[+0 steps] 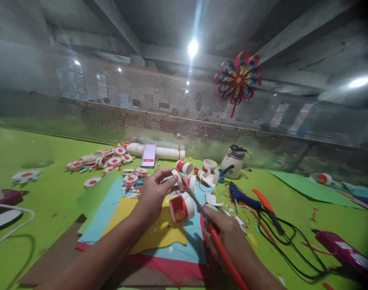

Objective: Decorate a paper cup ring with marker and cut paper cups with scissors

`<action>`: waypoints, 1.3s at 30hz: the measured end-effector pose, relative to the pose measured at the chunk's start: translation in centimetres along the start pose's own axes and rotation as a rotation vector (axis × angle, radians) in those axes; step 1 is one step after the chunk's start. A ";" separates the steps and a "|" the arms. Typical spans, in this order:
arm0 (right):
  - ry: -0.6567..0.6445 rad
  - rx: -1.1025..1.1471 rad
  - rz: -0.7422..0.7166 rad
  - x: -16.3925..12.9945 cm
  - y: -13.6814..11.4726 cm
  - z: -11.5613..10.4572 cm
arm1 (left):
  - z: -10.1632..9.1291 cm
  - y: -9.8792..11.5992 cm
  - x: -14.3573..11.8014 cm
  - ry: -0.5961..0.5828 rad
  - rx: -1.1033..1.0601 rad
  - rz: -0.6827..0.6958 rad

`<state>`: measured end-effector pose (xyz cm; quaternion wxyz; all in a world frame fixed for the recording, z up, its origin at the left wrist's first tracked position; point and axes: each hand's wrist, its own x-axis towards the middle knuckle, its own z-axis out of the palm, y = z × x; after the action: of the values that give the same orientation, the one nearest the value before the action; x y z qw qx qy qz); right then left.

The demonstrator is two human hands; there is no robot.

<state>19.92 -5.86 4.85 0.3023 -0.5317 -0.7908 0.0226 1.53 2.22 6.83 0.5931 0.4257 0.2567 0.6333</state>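
My left hand (156,193) pinches a small red-and-white piece of paper cup (178,177) between thumb and fingers. Wrapped round the red handles of a pair of scissors (199,206) is my right hand (224,231). The blades point up and away, with their tip close to the piece in my left hand; whether they touch it I cannot make out. Just below the blades, a red-and-white paper cup (180,207) lies on its side on yellow paper (141,225). Other paper cups (184,166) and cut cup pieces (211,177) lie behind my hands.
On the green table stand a phone (148,156), a stack of paper cups (170,153) and a white jar (232,165). Finished-looking cup ornaments (114,161) pile up at left. At right lie a blue glue gun (244,196), black cord and a magenta device (342,247). Perforated metal (172,100) borders the back.
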 end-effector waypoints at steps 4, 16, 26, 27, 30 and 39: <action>-0.004 0.011 0.013 0.0 -0.1 -0.1 | -0.2 0.1 0.1 -0.002 -0.010 -0.002; -0.087 0.049 0.134 0.4 -0.2 -0.1 | -0.9 0.1 0.8 -0.026 -0.036 -0.078; -0.078 0.095 0.114 0.4 0.0 -0.1 | -0.7 -0.2 0.4 -0.024 -0.026 -0.041; -0.076 0.088 0.113 0.3 0.0 -0.1 | -0.6 -0.2 0.4 -0.023 -0.027 -0.035; -0.063 0.091 0.106 0.2 -0.1 -0.1 | -0.5 -0.2 0.3 -0.010 -0.031 -0.020; -0.034 0.013 0.064 0.1 0.1 0.3 | -0.1 -0.1 0.1 0.053 -0.045 -0.021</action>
<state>19.83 -5.68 4.65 0.2914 -0.5541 -0.7784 0.0466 1.52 2.36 6.79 0.6019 0.3927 0.2626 0.6439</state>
